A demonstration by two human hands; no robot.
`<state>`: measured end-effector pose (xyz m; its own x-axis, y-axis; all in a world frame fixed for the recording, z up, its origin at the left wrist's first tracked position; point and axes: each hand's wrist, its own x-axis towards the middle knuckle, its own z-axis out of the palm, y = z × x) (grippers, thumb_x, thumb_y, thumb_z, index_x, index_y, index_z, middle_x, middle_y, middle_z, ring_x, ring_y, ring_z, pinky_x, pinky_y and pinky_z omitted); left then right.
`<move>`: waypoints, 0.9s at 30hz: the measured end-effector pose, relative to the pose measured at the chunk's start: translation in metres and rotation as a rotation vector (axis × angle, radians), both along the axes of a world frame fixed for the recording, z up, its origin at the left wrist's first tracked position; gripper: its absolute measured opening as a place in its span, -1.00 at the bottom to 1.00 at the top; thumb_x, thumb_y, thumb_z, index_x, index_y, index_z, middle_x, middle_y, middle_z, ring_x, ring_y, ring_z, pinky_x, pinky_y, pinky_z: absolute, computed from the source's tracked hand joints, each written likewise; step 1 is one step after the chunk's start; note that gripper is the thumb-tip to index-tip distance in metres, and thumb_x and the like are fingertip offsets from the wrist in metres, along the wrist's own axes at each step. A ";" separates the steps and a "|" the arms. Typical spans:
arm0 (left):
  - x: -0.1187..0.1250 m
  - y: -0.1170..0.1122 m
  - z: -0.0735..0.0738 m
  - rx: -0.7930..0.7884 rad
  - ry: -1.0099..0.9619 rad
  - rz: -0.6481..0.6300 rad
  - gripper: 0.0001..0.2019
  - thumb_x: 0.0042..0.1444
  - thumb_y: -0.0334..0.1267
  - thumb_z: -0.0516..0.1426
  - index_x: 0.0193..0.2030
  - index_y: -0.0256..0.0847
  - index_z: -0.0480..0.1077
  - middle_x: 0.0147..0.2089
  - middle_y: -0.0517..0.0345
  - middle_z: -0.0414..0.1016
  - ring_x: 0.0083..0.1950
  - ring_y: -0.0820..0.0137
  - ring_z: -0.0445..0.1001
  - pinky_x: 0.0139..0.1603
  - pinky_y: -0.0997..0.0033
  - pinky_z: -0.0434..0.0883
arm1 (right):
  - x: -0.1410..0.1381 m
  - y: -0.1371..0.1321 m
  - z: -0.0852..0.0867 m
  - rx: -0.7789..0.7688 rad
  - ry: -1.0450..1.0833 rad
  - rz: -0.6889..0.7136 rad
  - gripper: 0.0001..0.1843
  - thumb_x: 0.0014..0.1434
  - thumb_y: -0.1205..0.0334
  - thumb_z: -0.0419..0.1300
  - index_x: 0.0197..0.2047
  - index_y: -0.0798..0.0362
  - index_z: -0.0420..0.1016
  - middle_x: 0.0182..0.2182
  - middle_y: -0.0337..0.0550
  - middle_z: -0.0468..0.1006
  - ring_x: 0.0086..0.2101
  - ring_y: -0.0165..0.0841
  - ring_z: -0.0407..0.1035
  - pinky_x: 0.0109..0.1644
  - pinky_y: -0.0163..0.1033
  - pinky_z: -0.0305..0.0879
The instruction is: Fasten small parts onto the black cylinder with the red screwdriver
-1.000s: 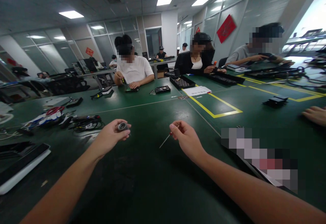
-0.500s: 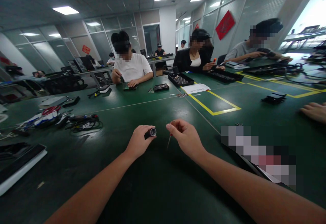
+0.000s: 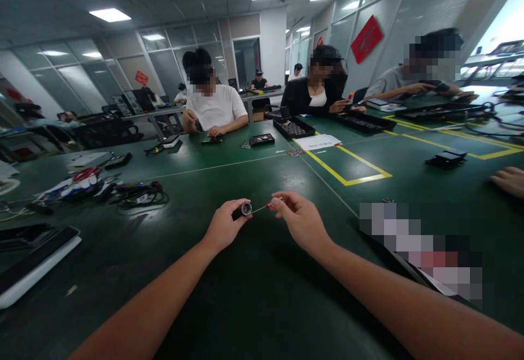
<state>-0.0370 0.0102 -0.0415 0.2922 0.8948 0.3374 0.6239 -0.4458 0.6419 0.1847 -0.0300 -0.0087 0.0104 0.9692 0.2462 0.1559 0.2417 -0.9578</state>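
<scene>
My left hand (image 3: pixel 221 226) is closed round a short black cylinder (image 3: pixel 245 209) that looks like a small flashlight, its silver-rimmed round end facing me and to the right. Between the thumb and fingers of my right hand (image 3: pixel 302 219) is a slim screwdriver (image 3: pixel 259 209) with a red part near the fingertips. Its thin metal shaft points left, and the tip is at the edge of the cylinder's rim; whether it touches I cannot tell. Fingers hide most of the cylinder's body and much of the screwdriver's handle. Both hands are above the green table (image 3: pixel 229 305).
Coiled cables (image 3: pixel 137 193) and a black-and-white device (image 3: pixel 41 264) lie on the left. A blurred-out flat item (image 3: pixel 417 251) is by my right forearm. Farther off are a black parts tray (image 3: pixel 292 127), a white paper (image 3: pixel 318 142) and a co-worker's hand (image 3: pixel 507 181) at right.
The screwdriver shaft has swung from pointing down to pointing left, its tip now by the cylinder's end. My left hand and the cylinder have hardly moved; the view has shifted slightly.
</scene>
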 end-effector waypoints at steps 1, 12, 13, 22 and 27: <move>0.000 0.000 0.000 0.006 0.000 -0.003 -0.67 0.21 -0.26 0.26 0.12 -0.05 0.52 0.13 0.08 0.56 0.18 0.19 0.48 0.27 0.08 0.37 | 0.000 0.000 0.000 -0.003 0.003 0.000 -0.69 0.26 -0.01 0.22 -0.09 0.03 0.57 -0.24 -0.08 0.69 -0.28 -0.26 0.55 -0.20 -0.14 0.46; 0.000 -0.001 0.001 0.005 -0.016 -0.001 -0.64 0.21 -0.29 0.27 0.15 -0.04 0.51 0.12 0.10 0.55 0.17 0.19 0.47 0.27 0.09 0.36 | 0.002 0.002 0.001 0.004 -0.012 -0.051 -0.66 0.23 -0.02 0.25 -0.05 0.03 0.58 -0.27 -0.12 0.68 -0.34 -0.28 0.52 -0.20 -0.13 0.45; 0.000 -0.001 0.002 0.002 -0.019 0.003 -0.64 0.21 -0.29 0.27 0.15 -0.04 0.50 0.11 0.10 0.55 0.17 0.19 0.47 0.27 0.09 0.36 | 0.002 0.003 0.001 0.001 -0.031 -0.056 -0.65 0.23 -0.03 0.25 -0.05 0.02 0.58 -0.28 -0.13 0.68 -0.35 -0.29 0.51 -0.21 -0.13 0.44; 0.001 -0.003 0.005 -0.023 -0.046 0.042 -0.64 0.23 -0.26 0.24 0.17 -0.07 0.47 0.13 0.07 0.54 0.18 0.18 0.47 0.27 0.09 0.36 | 0.004 0.002 -0.001 0.018 -0.114 -0.093 -0.63 0.26 -0.08 0.21 -0.05 0.00 0.61 -0.32 -0.13 0.66 -0.34 -0.24 0.51 -0.22 -0.11 0.40; 0.001 -0.003 0.004 -0.020 -0.045 0.041 -0.64 0.25 -0.24 0.22 0.18 -0.08 0.46 0.12 0.07 0.53 0.16 0.17 0.48 0.25 0.09 0.38 | 0.005 0.003 0.000 0.010 -0.123 -0.132 -0.63 0.25 -0.09 0.22 -0.09 0.01 0.62 -0.39 -0.16 0.63 -0.38 -0.25 0.49 -0.26 -0.13 0.37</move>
<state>-0.0359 0.0067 -0.0371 0.2397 0.9126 0.3312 0.6117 -0.4069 0.6784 0.1895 -0.0275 -0.0086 0.1068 0.9589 0.2630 0.3028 0.2206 -0.9272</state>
